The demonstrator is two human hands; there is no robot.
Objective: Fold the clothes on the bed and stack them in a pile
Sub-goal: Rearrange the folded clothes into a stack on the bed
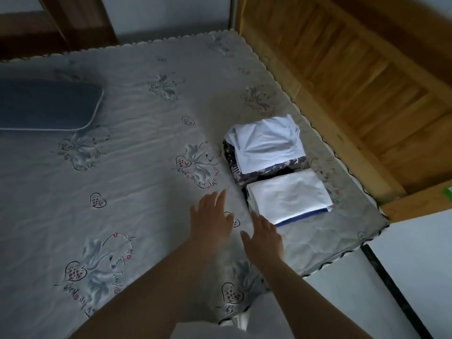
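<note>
Two piles of folded clothes lie side by side near the bed's right edge. The far pile (266,143) has a white garment on top of dark patterned ones. The near pile (288,195) shows a white garment over a blue-edged one. My left hand (211,217) hovers with straight fingers over the sheet, just left of the near pile and holding nothing. My right hand (263,237) is flat too, its fingertips close to the near pile's front-left corner.
The bed (110,179) wears a grey sheet printed with flowers and hearts. A dark blue pillow (46,104) lies at the far left. A wooden bed frame (354,81) runs along the right side, with pale floor (403,277) beyond the bed's corner.
</note>
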